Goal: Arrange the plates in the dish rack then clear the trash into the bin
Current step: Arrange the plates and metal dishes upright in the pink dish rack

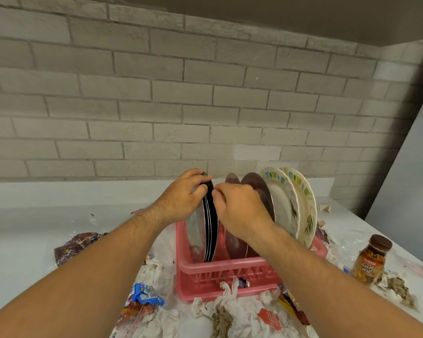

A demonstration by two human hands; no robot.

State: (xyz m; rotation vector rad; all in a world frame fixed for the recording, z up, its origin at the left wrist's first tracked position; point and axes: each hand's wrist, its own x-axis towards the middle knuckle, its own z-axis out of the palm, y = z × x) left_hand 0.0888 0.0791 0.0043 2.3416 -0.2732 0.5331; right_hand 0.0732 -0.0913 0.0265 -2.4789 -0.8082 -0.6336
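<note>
A pink dish rack (225,267) stands on the white counter and holds several plates on edge. At its left end a steel plate (195,228) and thin black plates (211,230) stand together. My left hand (183,193) grips their top rim from the left, and my right hand (239,206) pinches the black plates' rim from the right. Behind my right hand stand steel plates (257,186) and two white patterned plates (293,206). Crumpled tissues (230,306) and wrappers (144,296) lie in front of the rack. No bin is in view.
A brown bottle (371,259) stands at the right, with dirty tissue (398,289) beside it. A dark snack bag (76,245) lies left of the rack. A grey brick wall (181,106) rises directly behind the counter.
</note>
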